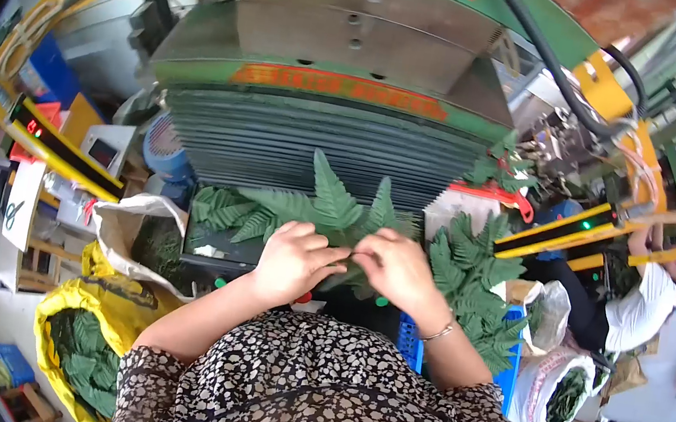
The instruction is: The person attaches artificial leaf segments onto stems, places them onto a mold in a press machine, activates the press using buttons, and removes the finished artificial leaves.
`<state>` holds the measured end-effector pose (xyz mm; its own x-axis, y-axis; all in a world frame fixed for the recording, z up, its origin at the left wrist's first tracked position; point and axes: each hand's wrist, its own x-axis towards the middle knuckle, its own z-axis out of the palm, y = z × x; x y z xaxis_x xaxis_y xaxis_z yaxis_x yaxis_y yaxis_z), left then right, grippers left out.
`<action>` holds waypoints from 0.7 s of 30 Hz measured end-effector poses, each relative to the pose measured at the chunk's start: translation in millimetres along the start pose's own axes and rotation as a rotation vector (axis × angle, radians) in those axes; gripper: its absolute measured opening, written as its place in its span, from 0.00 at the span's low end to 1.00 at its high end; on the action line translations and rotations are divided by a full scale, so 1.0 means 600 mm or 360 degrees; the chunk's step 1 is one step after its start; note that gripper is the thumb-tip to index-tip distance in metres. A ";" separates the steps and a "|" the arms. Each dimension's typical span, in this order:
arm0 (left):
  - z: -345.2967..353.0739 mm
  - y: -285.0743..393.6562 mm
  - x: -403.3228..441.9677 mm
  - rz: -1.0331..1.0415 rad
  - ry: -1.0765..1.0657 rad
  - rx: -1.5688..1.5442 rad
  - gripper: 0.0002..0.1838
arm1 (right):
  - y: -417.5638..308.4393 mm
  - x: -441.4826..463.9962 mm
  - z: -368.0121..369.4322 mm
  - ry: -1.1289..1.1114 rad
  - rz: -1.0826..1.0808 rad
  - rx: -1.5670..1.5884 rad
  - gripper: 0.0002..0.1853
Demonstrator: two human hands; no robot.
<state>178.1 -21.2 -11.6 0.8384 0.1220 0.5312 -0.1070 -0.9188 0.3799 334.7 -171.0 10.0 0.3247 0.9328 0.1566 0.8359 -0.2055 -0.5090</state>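
Green fern leaves (333, 200), seemingly artificial, stand up just beyond my hands, in front of the press. My left hand (295, 264) is closed with its fingers bent at the base of these leaves. Close beside it, my right hand (399, 268) pinches at the same leaf bases; a bracelet circles that wrist. The fingertips almost meet, and the exact grip is partly hidden by the fingers. More leaves (237, 215) lie on the dark press bed to the left of my left hand.
A large press (345, 46) with a dark pleated guard (313, 142) rises ahead. Yellow-black sensor bars (67, 149) flank it. Leaves fill a blue crate (515, 360) on the right and a yellow sack (46, 325) on the left. A person in white (642, 309) is at far right.
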 end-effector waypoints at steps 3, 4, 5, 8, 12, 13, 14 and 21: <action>0.017 -0.004 0.025 -0.0216 0.0245 -0.0357 0.07 | -0.021 -0.029 0.007 0.0138 0.0114 0.0157 0.06; 0.011 0.001 0.024 -0.0491 0.0318 -0.0681 0.03 | -0.023 -0.044 0.000 0.0201 0.0213 0.0318 0.06; 0.002 -0.009 0.013 -0.0657 0.0445 -0.0626 0.01 | -0.008 -0.068 -0.012 0.0265 0.0174 0.0152 0.07; -0.054 -0.097 -0.051 -0.1349 0.0777 -0.0602 0.06 | 0.070 -0.163 -0.020 0.0489 0.0605 0.0031 0.07; -0.107 -0.213 -0.221 -0.1547 0.0469 0.0053 0.13 | 0.139 -0.252 -0.040 0.0923 0.1265 0.0103 0.06; -0.109 -0.231 -0.261 -0.1587 0.0522 0.0092 0.14 | 0.174 -0.268 -0.032 0.0964 0.1381 0.0081 0.08; -0.104 -0.254 -0.305 -0.1626 0.0581 0.0128 0.16 | 0.215 -0.279 -0.016 0.1007 0.1461 0.0140 0.09; -0.121 -0.283 -0.366 -0.1950 0.0928 -0.0479 0.22 | 0.266 -0.261 0.031 0.1242 0.1356 -0.0148 0.18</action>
<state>-26.6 135.4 -138.2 0.1469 0.9880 -0.0479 0.3538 -0.0073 0.9353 409.3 -344.2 -111.6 0.9559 0.0515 0.2891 0.2334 -0.7306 -0.6417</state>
